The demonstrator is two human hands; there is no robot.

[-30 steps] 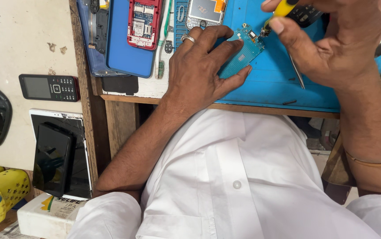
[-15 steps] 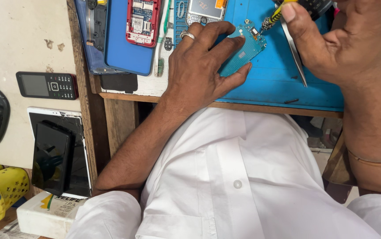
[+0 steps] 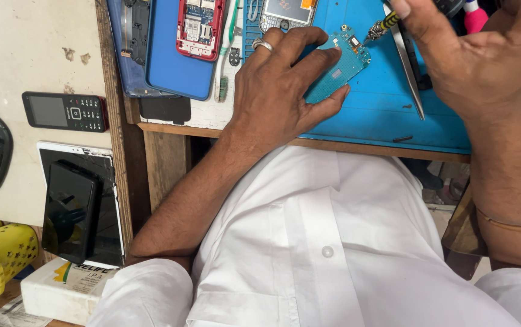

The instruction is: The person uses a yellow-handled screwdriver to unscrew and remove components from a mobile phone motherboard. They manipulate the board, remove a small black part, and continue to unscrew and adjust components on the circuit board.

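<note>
**Driver tip at the board's top corner**

My left hand [image 3: 278, 91] lies flat, fingers [image 3: 309, 57] spread and pressing the teal board [image 3: 339, 69] down on the blue mat [image 3: 381, 115]; thumb along its near edge, ring on one finger. My right hand [image 3: 478, 60] pinches the screwdriver [image 3: 381, 27] between thumb and fingertips, with tweezers [image 3: 408, 72] tucked under the same hand and pointing back toward me.

A second ago the driver sat higher, off the board. Now its tip has come down to the board's far right corner, just beyond my left fingertips, so I judge I am starting on a screw or part there; whether the tip touches I cannot tell.

Farther out: a red phone [image 3: 198, 27] opened up, a blue case [image 3: 172, 54], a black keypad phone [image 3: 63, 112] on the side shelf, a cracked tablet [image 3: 79, 206] below.
</note>
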